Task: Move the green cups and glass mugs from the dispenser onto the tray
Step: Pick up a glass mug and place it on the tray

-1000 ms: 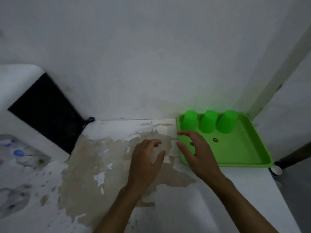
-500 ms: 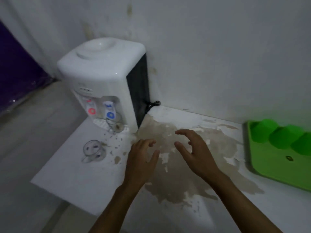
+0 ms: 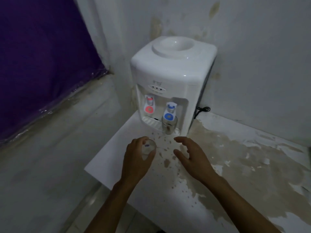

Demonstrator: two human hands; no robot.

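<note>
The left hand (image 3: pixel 137 158) curls around a clear glass mug (image 3: pixel 148 147) on the white counter (image 3: pixel 252 165), while the right hand (image 3: pixel 190 157) hovers open and empty near a second glass mug (image 3: pixel 169 126) under the white dispenser's (image 3: pixel 170 78) blue tap, so each should probably grip firmly before lifting.

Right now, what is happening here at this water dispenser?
A person is collecting glass mugs by the white water dispenser. The left hand is curled around one glass mug on the white table. The right hand is open and holds nothing. A second glass mug stands under the blue tap. The tray is not in view.
</note>
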